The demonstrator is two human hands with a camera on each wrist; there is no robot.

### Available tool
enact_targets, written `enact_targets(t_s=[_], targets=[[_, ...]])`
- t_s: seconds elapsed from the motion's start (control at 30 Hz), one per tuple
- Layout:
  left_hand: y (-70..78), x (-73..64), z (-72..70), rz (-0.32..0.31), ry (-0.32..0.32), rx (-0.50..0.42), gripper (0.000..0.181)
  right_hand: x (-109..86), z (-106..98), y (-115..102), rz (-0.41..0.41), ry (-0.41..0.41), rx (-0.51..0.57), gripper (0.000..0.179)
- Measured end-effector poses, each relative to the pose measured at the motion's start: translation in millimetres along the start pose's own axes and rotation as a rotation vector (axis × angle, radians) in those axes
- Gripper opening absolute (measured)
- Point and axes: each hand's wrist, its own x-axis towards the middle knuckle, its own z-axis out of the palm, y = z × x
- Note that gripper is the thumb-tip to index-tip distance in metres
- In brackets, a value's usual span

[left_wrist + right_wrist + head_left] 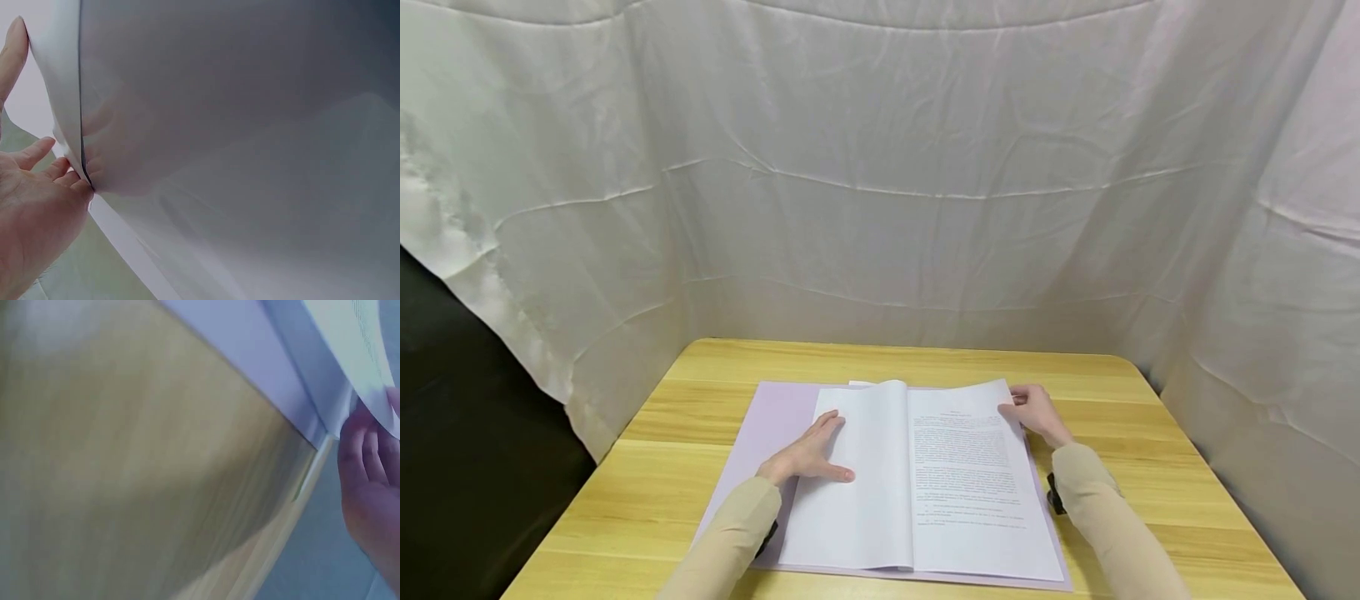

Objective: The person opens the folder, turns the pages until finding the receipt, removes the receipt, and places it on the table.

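A lilac folder (772, 421) lies open on the table, holding white paper sheets. Blank paper shows on the left page (872, 508), and the right page (981, 546) carries printed text. My left hand (805, 458) rests on the left page with fingers and thumb spread. In the left wrist view, that hand (40, 212) is against the paper's edge. At the top right corner, my right hand (1037, 412) pinches the printed page, whose corner is lifted. The right wrist view shows this hand (375, 475) with the raised sheet (353, 359) between thumb and fingers.
The wooden table (1142, 450) extends around the folder on all sides. Pale curtains (925, 208) hang behind it and along both sides. Something black (467, 442) stands at the left. Both wrists wear dark bands.
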Motion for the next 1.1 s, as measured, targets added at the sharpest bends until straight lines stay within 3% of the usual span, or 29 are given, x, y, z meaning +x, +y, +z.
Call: enact_targets(t_s=[0.27, 0.53, 0.83, 1.1], targets=[[-4.1, -0.2, -0.6, 0.019, -0.005, -0.024, 0.106, -8.6, -5.2, 2.0, 0.025, -0.156, 0.196, 0.064], [-2.2, -1.8, -2.1, 0.041, 0.012, -0.03, 0.105, -17.7, -9.8, 1.2, 0.035, -0.256, 0.298, 0.075], [0.4, -4.1, -4.0, 0.082, 0.024, -0.067, 0.104, -27.8, -15.2, 3.8, -0.031, -0.391, 0.42, 0.077], [0.6, -4.4, -3.2, 0.073, 0.037, -0.092, 0.104, -32.5, -17.5, 5.9, -0.074, -0.469, 0.469, 0.082]])
